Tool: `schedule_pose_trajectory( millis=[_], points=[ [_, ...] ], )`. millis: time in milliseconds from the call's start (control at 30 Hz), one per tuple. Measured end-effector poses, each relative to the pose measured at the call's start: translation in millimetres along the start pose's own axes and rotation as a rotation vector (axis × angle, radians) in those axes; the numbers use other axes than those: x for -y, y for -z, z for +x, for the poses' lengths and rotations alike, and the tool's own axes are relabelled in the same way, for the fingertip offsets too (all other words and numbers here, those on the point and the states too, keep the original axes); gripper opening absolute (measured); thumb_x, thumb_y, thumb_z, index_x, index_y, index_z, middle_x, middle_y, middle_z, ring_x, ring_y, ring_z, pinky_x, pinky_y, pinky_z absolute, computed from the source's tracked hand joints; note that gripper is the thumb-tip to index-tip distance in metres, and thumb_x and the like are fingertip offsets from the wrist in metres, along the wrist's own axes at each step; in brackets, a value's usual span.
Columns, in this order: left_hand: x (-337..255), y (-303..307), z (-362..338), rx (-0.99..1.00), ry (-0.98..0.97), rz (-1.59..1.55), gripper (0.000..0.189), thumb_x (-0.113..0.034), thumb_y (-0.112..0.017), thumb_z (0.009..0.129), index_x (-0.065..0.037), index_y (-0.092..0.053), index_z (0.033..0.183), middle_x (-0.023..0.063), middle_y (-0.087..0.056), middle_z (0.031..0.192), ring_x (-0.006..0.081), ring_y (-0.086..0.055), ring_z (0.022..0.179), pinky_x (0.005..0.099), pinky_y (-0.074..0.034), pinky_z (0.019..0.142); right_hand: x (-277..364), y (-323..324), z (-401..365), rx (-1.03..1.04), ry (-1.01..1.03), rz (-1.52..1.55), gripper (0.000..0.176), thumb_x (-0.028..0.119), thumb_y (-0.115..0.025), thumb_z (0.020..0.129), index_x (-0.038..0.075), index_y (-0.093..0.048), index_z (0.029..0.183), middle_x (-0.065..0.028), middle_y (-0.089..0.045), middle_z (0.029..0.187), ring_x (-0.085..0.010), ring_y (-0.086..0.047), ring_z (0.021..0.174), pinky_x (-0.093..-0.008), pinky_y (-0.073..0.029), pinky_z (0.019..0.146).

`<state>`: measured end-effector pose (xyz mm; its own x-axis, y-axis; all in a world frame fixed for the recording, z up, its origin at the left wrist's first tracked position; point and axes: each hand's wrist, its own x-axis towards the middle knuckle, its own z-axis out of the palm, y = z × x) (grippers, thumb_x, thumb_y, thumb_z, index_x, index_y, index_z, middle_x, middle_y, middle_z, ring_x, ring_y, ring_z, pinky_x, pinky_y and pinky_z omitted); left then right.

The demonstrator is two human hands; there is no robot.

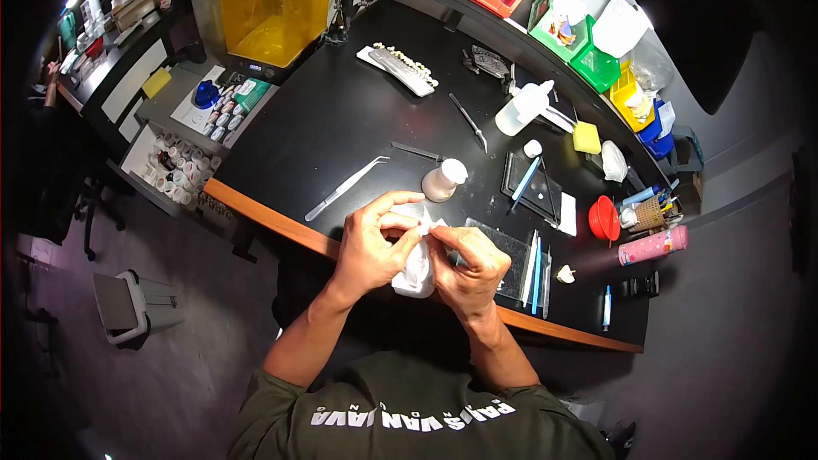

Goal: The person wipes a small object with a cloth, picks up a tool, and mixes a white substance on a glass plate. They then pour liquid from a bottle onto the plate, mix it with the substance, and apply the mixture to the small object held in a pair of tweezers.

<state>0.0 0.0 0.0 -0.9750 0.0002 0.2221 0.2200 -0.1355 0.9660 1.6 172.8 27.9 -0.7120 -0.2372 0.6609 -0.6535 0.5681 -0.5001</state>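
Above the white tray (414,292), pinching a small white piece (424,228) between left hand (375,240) and right hand (470,262), equally near, with long axis too blurred to tell.

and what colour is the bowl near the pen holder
The bowl is bright red; it shows in the head view, the only one here.

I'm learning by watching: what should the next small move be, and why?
Probably lower the small white piece slightly toward the white tray: the left hand and right hand meet at it, fingertips close together, above the tray.
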Motion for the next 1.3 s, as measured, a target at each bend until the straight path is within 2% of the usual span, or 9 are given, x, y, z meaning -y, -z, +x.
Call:
schedule_pose_trajectory(
  millis=[233, 567, 667, 967, 1167, 1300],
  points=[
    [0.9, 0.8, -1.5, -0.046, 0.000, -0.012, 0.039, 0.009, -0.076, 0.092, 0.006, -0.068, 0.131, 0.0036, -0.078, 0.089, 0.0030, -0.068, 0.083, 0.0205, -0.057, 0.078, 2.2, -10.0, -2.7, -0.023, 0.049, -0.035, 0.024, -0.009, -0.080, 0.079, 0.003, -0.079, 0.100, -0.0118, -0.081, 0.093, -0.0285, -0.078, 0.082, -0.0363, -0.061, 0.075],
    [3.8, -4.1, -1.1, -0.036, 0.013, -0.007, 0.034, 0.010, -0.075, 0.092, 0.006, -0.070, 0.125, 0.0053, -0.077, 0.090, 0.0043, -0.069, 0.085, 0.0217, -0.058, 0.079, 1.1, -2.5, 0.2, -0.005, 0.010, -0.034, 0.024, -0.006, -0.083, 0.077, 0.005, -0.078, 0.098, -0.0100, -0.080, 0.091, -0.0269, -0.076, 0.077, -0.0350, -0.059, 0.071],
    [1.9, -5.9, -0.9, -0.045, 0.009, -0.010, 0.032, 0.009, -0.076, 0.091, 0.005, -0.071, 0.122, 0.0065, -0.077, 0.091, 0.0058, -0.070, 0.086, 0.0224, -0.058, 0.080, 0.9, 1.2, 2.0, 0.008, 0.032, -0.053, 0.020, -0.005, -0.086, 0.079, 0.003, -0.080, 0.096, -0.0118, -0.080, 0.087, -0.0238, -0.077, 0.074, -0.0322, -0.061, 0.069],
    [4.6, -6.5, -1.0, -0.072, 0.021, -0.022, 0.027, 0.009, -0.077, 0.090, 0.005, -0.073, 0.116, 0.0087, -0.077, 0.097, 0.0104, -0.074, 0.092, 0.0247, -0.059, 0.082, -1.2, -1.5, -0.1, 0.002, 0.086, -0.091, 0.022, -0.005, -0.086, 0.080, 0.004, -0.080, 0.100, -0.0111, -0.080, 0.087, -0.0239, -0.077, 0.073, -0.0311, -0.060, 0.068],
    [5.1, -6.4, -0.8, -0.062, 0.001, -0.044, 0.025, 0.008, -0.078, 0.090, 0.006, -0.075, 0.114, 0.0082, -0.077, 0.096, 0.0101, -0.073, 0.090, 0.0242, -0.059, 0.081, 0.9, -0.2, -1.8, 0.007, 0.043, -0.064, 0.024, -0.005, -0.086, 0.080, 0.001, -0.080, 0.102, -0.0110, -0.079, 0.086, -0.0205, -0.076, 0.072, -0.0292, -0.060, 0.066],
    [11.4, -3.7, -1.2, -0.039, -0.053, 0.050, 0.021, 0.006, -0.078, 0.091, 0.006, -0.077, 0.112, 0.0082, -0.078, 0.096, 0.0091, -0.072, 0.087, 0.0241, -0.058, 0.080, -2.7, -1.9, -2.8, -0.002, -0.029, 0.008, 0.025, -0.005, -0.086, 0.080, -0.001, -0.080, 0.104, -0.0119, -0.079, 0.088, -0.0188, -0.076, 0.073, -0.0288, -0.060, 0.066]
  ],
)
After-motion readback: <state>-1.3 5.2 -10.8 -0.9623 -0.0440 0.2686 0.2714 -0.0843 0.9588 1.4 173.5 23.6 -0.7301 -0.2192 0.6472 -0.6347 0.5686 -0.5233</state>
